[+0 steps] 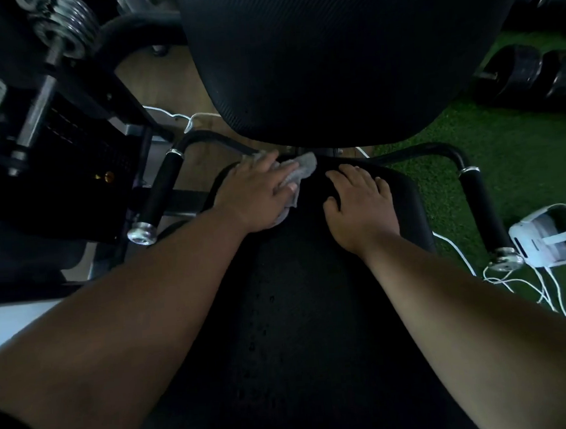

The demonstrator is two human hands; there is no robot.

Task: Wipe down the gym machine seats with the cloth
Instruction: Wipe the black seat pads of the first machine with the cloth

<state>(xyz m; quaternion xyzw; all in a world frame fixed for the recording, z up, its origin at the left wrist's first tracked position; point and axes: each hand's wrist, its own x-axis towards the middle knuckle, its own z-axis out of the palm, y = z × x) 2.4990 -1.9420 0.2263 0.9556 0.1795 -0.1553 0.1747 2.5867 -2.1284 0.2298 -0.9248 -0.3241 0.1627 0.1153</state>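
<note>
Where the black seat [282, 315] meets the backrest [331, 60], a grey cloth [302, 167] lies bunched at the seat's far left corner, pressed flat under the left hand [257, 196], whose fingers are spread and fairly straight over it. Just right of the cloth, the right hand [361, 205] rests palm down on the seat, fingers loosely extended, holding nothing. Black handles [159, 192] flank the seat, and a white headset [551, 235] with cables [514, 282] lies on green turf [469, 117] to the right.
</note>
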